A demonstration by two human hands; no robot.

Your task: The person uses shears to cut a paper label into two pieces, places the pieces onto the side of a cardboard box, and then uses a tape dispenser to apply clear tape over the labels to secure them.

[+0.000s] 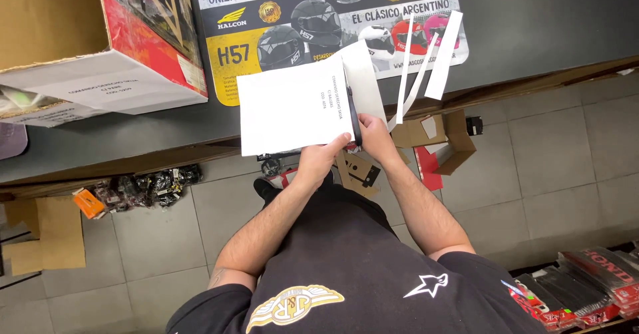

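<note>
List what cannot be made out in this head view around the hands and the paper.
- Black tool in the right hand: type unclear, lower end hidden in the hand.
- Left hand fingers: hidden behind the white sheet.
- Cardboard box: cut off by the top and left edges.
- Bagged parts under the counter: too small to identify.

Cardboard box [100,48], helmet poster [279,14], paper strips [426,61]

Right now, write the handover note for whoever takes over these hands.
Left hand: its fingers pinch the white sheet at its bottom edge, above the table's edge.
Right hand: holds a slim black tool along the sheet's right edge; what kind is unclear.
Done: three paper strips lie on the dark table.
Left: the sheet's printed part looks uncut.
</note>
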